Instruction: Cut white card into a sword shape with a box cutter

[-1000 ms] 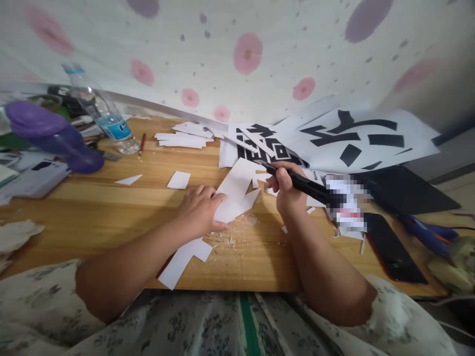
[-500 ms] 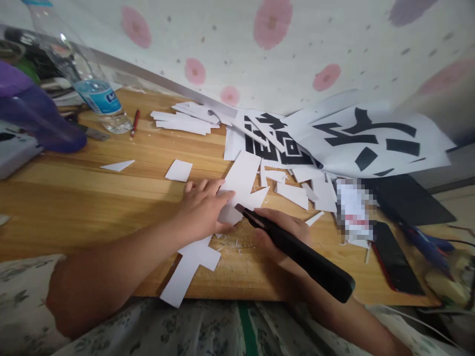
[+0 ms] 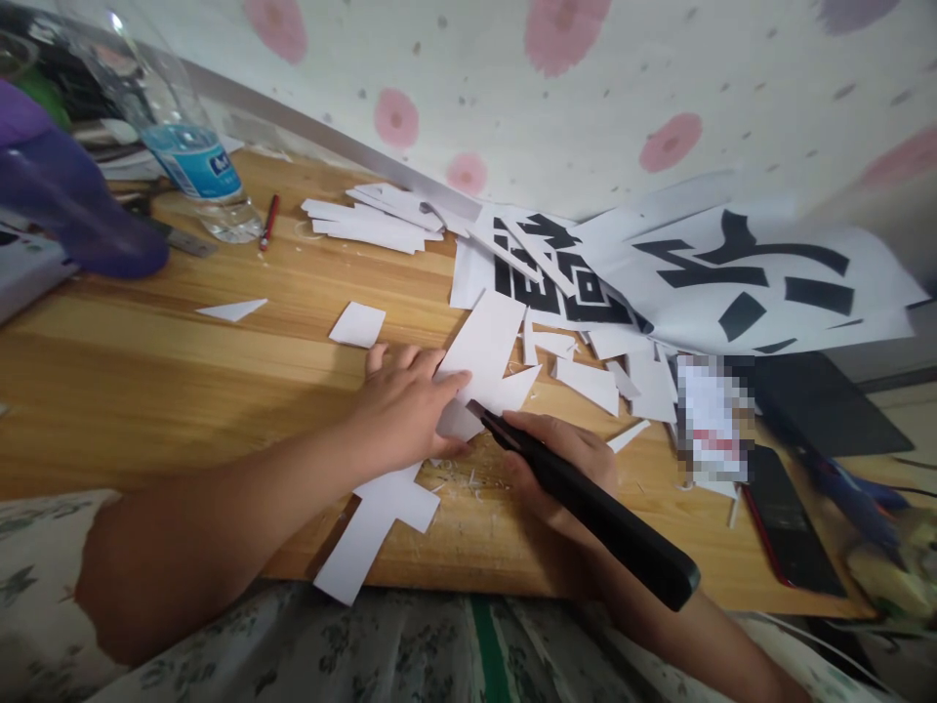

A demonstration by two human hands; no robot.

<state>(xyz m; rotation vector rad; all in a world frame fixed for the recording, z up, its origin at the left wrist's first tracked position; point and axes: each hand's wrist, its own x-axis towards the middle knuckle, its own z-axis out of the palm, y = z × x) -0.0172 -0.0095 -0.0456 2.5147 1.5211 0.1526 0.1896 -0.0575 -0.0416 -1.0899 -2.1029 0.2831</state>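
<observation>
My left hand (image 3: 410, 402) lies with its fingers spread over a white foam board cutout (image 3: 484, 337), pressing it against the wooden table. The cutout has angular arms; one cross-shaped end (image 3: 381, 517) points toward me and overhangs the table's front edge. My right hand (image 3: 567, 454) is closed around a black utility knife (image 3: 607, 517). The blade points up and to the left, its tip at the cutout's right edge, close to my left thumb. Whether the blade touches the board I cannot tell. Small white shavings (image 3: 472, 478) lie just below the blade.
White offcuts (image 3: 586, 383) lie to the right, and stacked strips (image 3: 373, 225) at the back. Printed sheets with black characters (image 3: 739, 264) lean at the wall. A water bottle (image 3: 212, 186), a red pen (image 3: 270, 223) and a purple container (image 3: 95, 215) stand left; a phone (image 3: 794, 522) lies right.
The whole view has shifted slightly. Both hands, the utility knife and the cutout keep nearly the same positions relative to one another.
</observation>
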